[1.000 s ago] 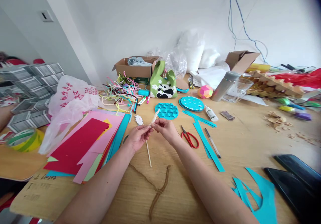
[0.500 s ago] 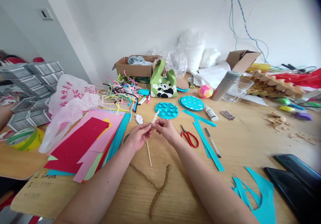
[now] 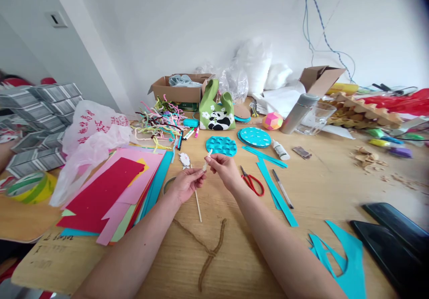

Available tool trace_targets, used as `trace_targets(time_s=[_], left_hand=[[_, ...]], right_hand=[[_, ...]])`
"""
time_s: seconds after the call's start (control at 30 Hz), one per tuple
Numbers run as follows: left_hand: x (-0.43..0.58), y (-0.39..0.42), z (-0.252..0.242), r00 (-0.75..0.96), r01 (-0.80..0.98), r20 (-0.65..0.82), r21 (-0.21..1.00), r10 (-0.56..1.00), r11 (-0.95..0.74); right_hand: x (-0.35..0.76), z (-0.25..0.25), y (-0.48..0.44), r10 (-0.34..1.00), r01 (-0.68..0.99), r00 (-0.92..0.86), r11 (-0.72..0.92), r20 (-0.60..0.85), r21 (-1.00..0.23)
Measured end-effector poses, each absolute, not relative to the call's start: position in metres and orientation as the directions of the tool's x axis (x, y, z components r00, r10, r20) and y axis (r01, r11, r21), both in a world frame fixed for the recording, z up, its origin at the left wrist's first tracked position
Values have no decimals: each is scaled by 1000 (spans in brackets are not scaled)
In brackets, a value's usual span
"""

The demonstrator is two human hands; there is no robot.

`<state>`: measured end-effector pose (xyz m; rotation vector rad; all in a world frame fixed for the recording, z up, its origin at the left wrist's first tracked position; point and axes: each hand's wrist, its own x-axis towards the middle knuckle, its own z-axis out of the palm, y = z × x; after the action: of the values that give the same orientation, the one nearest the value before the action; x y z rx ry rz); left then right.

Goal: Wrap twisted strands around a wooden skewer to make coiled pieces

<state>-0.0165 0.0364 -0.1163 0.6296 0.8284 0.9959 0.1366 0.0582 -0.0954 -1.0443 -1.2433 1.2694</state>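
My left hand [image 3: 185, 183] and my right hand [image 3: 224, 169] meet above the middle of the wooden table [image 3: 311, 191]. Both pinch a short white fuzzy pipe cleaner [image 3: 206, 159] that sticks up between the fingertips. Under my left hand lies a thin wooden stick [image 3: 198, 203] topped with a small white paper cutout [image 3: 184, 159]. Red-handled scissors [image 3: 250, 180] lie just right of my right hand. A blue round piece with bumps [image 3: 221, 145] sits beyond the fingers.
A stack of coloured paper [image 3: 114, 191] lies left, with a white plastic bag [image 3: 92, 138] and tape roll [image 3: 28, 186]. Blue paper strips [image 3: 275, 187], a pen [image 3: 282, 194], a glue bottle [image 3: 280, 149], a panda bag [image 3: 216, 107], pipe cleaners [image 3: 161, 122], a brown cord [image 3: 209, 254] and dark tablets [image 3: 392, 241] surround the hands.
My right hand has lifted slightly away from my left, and the pipe cleaner sits a little higher between the fingertips. The view shifted a little.
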Motion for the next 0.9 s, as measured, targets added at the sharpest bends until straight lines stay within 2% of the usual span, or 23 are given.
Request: trace_targets(time_s=[0.23, 0.47, 0.57, 0.67, 0.77, 0.9], left_hand=[[-17, 34, -115, 360, -437, -293, 786, 886, 438], [-22, 34, -114, 439, -406, -262, 795, 859, 450], [-22, 35, -114, 404, -422, -274, 791, 873, 443], [-22, 37, -113, 303, -533, -291, 737, 907, 415], [-23, 41, -112, 211, -612, -299, 702, 931, 364], [-24, 42, -113, 165, -627, -288, 707, 943, 326]], right_hand=[[138, -95, 59, 995, -76, -48, 81, 85, -994], [135, -94, 57, 991, -77, -117, 57, 66, -995], [133, -94, 56, 989, -67, -133, 60, 68, -996], [131, -95, 54, 990, -45, -107, 84, 89, -995], [127, -96, 52, 978, 11, -122, 169, 167, -986], [122, -97, 48, 937, 128, -201, 314, 285, -941]])
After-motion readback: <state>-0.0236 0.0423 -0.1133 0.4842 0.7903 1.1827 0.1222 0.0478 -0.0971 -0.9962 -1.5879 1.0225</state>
